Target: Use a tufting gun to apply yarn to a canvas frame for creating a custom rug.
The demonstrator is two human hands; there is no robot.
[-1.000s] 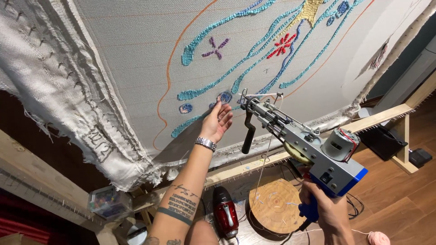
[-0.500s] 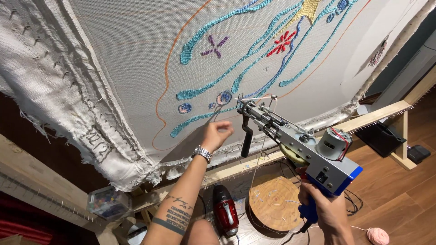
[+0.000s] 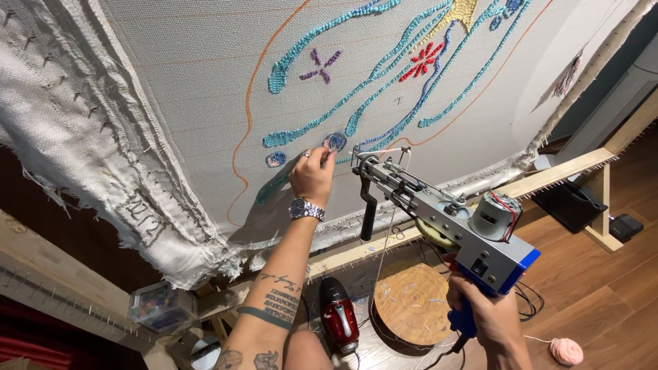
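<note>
A white tufting cloth [image 3: 205,82] is stretched on a wooden frame [image 3: 548,179] and carries teal yarn lines, a red flower and a purple flower. My left hand [image 3: 312,175], with a wristwatch, presses its fingertips on the cloth beside a small blue tufted circle [image 3: 335,141]. My right hand [image 3: 483,318] grips the blue handle of a grey tufting gun [image 3: 445,219]. The gun's needle tip sits close to the cloth, just right of my left hand.
A round wooden stool [image 3: 411,301] stands on the wood floor below the frame. Beside it lies a red handheld device [image 3: 339,321]. A pink yarn ball [image 3: 566,351] rests at the lower right. A clear box of coloured bits [image 3: 154,305] sits lower left.
My left hand has closed in on the cloth, fingertips now pressing near the blue circle. The tufting gun has stayed almost still.
</note>
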